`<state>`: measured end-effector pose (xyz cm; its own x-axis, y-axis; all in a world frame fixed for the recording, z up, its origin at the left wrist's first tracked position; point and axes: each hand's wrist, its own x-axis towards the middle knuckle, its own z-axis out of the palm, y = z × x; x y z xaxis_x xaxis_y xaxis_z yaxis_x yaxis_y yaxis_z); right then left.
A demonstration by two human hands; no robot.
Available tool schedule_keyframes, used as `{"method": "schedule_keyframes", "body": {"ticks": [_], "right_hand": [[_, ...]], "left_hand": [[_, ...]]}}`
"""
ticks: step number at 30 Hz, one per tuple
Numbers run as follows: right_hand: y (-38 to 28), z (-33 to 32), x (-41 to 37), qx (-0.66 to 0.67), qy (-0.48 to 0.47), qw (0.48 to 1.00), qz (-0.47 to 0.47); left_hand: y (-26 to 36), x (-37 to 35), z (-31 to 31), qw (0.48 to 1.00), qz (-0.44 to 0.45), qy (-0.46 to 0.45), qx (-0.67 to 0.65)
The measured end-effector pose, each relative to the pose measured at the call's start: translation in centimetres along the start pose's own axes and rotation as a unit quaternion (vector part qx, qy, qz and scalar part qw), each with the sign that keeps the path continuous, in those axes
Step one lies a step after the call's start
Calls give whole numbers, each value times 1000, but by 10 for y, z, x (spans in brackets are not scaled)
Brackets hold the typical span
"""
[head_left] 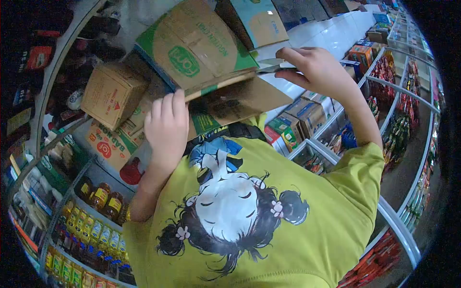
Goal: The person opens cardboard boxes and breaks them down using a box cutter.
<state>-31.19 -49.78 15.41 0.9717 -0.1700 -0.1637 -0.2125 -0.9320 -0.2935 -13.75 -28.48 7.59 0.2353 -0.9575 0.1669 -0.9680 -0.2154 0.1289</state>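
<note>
A large cardboard box (211,43) with green print stands in front of my body, with a flap (271,93) sticking out toward the right. My left hand (167,127) lies against the near left edge of this box, its fingers bent over the edge. At the box's right corner my right hand (312,69) pinches a thin blade-like tool (273,68) between thumb and fingers. The tool's tip reaches the box's edge. Part of the box's inside shows dark below the upper edge.
A smaller brown box (113,96) sits at the left, and another carton (257,21) stands behind. Shelves with bottles (96,230) are at lower left. Racks of packets (398,110) and stacked boxes (307,115) line the right, beside a tiled floor (331,36).
</note>
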Motion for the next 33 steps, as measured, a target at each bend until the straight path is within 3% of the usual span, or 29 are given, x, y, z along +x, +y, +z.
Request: {"method": "schedule_keyframes", "body": {"ticks": [6, 18, 33], "right_hand": [[18, 9, 7, -4, -87, 995, -41], [24, 11, 22, -7, -72, 992, -104], [23, 1, 36, 5, -93, 990, -101]], "left_hand": [[5, -9, -9, 998, -37, -17, -47], [0, -8, -6, 999, -2, 4, -45], [-3, -7, -8, 995, -3, -39, -90]]}}
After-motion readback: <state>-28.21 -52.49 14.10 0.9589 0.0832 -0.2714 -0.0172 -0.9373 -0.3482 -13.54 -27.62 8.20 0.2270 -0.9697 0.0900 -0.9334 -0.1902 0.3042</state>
